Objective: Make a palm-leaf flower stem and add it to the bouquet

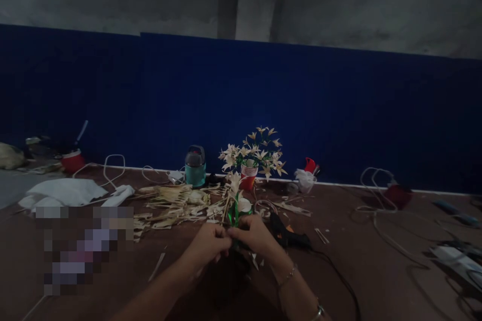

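left hand [211, 245] and right hand [255, 234] both pinch the green stem [234, 212] low, close together, likely to steady it with the pale flower [234, 181] clear on top, before the red cup [247, 182], glue gun [286, 232] lying just rightward, presumably for easy reach

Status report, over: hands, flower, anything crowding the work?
Left hand and right hand together, fingers pinched at the flower's base. Flower upright above them. Glue gun close beside right hand; pale strips beyond left.
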Demonstrator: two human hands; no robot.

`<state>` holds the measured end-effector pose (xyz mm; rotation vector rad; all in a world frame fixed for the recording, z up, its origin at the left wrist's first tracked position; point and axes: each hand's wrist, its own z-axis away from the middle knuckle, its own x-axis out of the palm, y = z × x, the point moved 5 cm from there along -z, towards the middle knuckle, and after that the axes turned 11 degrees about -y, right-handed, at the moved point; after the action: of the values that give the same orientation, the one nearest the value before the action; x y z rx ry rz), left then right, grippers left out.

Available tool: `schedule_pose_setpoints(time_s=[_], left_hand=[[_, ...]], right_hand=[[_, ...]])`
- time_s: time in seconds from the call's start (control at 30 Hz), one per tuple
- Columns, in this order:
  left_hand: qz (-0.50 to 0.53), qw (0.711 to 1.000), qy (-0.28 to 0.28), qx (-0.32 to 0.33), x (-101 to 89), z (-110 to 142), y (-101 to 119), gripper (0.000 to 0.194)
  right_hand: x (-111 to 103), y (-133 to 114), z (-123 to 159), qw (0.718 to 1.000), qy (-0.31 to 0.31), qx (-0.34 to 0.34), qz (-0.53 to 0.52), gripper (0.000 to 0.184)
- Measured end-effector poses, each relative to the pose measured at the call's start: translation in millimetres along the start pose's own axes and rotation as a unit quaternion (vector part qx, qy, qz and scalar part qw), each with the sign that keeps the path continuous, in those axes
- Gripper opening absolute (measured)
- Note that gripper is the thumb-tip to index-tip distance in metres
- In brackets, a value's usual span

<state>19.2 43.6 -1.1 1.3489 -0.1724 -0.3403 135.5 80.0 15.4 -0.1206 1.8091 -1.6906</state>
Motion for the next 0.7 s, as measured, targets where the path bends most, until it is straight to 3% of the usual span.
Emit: schedule_pose_setpoints(time_s=[0.27, 0.4, 0.47, 0.7], left_hand=[[0.046, 0.999, -0.006, 0.017, 1.3, 2.7, 5.7, 0.012], [0.128, 0.991, -0.012, 0.044, 1.8, 7.5, 14.3, 0.015], [0.157, 0.986, -0.028, 0.044, 3.5, 8.2, 15.3, 0.015], [0.161, 0.985, -0.043, 0.047, 5.4, 7.9, 13.0, 0.013]], right_hand=[[2.5, 1.7, -1.8, 0.995, -0.014, -0.018, -0.099, 0.032], [8.4, 3.0, -1.4, 0.953, -0.102, -0.04, -0.281, 0.034], [10.1, 3.8, -0.4, 0.94, -0.128, -0.042, -0.315, 0.035], [13.2, 3.8, -1.1, 0.922, -0.113, -0.059, -0.365, 0.033]])
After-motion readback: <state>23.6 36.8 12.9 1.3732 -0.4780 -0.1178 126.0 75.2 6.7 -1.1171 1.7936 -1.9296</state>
